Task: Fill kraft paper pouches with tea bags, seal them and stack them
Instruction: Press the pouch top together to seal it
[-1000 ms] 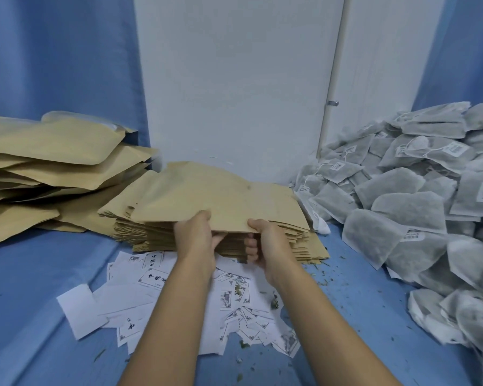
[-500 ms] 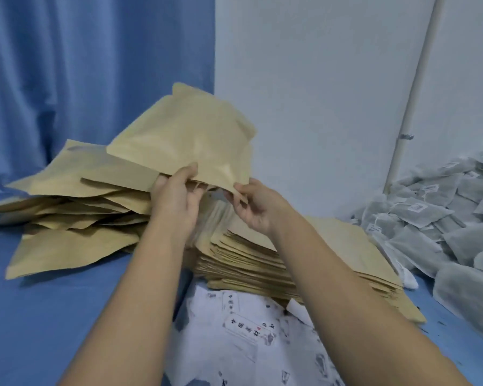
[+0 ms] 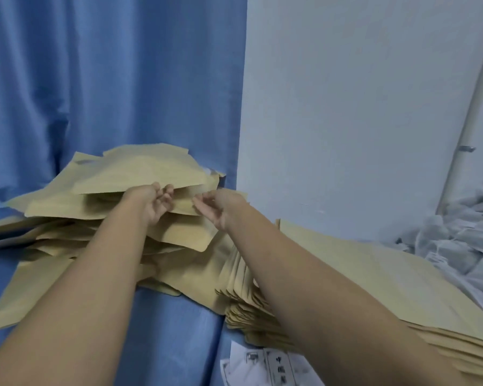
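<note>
A tan kraft pouch [image 3: 140, 174] lies on top of the loose pile of filled pouches [image 3: 67, 235] at the left, against the blue curtain. My left hand [image 3: 154, 203] reaches to its near edge, and the loosely curled fingertips touch that edge without clasping it. My right hand [image 3: 214, 207] hovers just right of that edge, fingers spread, holding nothing. A neat stack of flat empty pouches [image 3: 360, 285] lies under my right forearm. The heap of white tea bags [image 3: 463, 246] sits blurred at the far right.
Blue cloth [image 3: 176, 330] covers the work surface. Printed white paper slips [image 3: 265, 366] lie at the bottom middle. A white wall [image 3: 346, 107] with a thin pipe [image 3: 463, 140] rises behind the stacks, and a blue curtain [image 3: 109, 79] hangs behind the left pile.
Both hands lifted a pouch off the flat stack, carried it left and up, and laid it on the left pile. The right hand has let go. My view has swung left.
</note>
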A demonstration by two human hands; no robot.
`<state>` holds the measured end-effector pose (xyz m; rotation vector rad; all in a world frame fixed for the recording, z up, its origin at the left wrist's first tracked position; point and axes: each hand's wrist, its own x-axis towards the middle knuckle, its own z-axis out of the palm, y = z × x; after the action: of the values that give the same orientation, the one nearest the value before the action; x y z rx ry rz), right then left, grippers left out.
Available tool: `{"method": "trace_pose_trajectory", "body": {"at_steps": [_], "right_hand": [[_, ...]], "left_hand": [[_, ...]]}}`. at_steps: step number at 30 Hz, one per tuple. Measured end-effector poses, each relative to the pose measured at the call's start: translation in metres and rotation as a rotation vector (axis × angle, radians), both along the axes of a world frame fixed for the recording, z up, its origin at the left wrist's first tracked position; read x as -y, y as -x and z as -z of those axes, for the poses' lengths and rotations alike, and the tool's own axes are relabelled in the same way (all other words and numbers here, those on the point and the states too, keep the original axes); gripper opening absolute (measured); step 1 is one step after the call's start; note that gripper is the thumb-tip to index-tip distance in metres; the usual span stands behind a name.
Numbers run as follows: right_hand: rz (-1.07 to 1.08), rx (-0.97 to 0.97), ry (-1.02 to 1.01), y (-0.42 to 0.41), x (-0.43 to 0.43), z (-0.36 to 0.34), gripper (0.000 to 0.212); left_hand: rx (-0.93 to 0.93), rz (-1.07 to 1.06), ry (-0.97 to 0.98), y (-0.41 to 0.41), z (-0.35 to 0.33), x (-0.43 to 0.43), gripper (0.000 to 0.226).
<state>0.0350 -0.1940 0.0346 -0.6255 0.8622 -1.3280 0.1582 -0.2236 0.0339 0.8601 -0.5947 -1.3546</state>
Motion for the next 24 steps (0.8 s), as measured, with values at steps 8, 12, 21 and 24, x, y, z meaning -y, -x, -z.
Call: {"method": "trace_pose_trajectory", "body": {"at_steps": [8, 12, 21, 24], "right_hand": [[0.055, 0.020, 0.114, 0.046, -0.044, -0.003, 0.016], [0.188, -0.412, 0.261, 0.091, -0.087, 0.013, 0.017], [0.037, -1.960, 0.204, 0.196, -0.184, 0.085, 0.045], [0.133, -2.104, 0.360, 0.212, -0.204, 0.099, 0.036]], "left_hand": [[-0.312, -0.240, 0.143, 0.018, -0.005, -0.051, 0.037], [-0.241, -0.281, 0.205, 0.056, 0.000, -0.103, 0.033], [-0.064, 0.073, 0.013, 0.192, 0.057, -0.200, 0.026], [-0.081, 0.050, -0.065, 0.217, 0.072, -0.213, 0.023]]}}
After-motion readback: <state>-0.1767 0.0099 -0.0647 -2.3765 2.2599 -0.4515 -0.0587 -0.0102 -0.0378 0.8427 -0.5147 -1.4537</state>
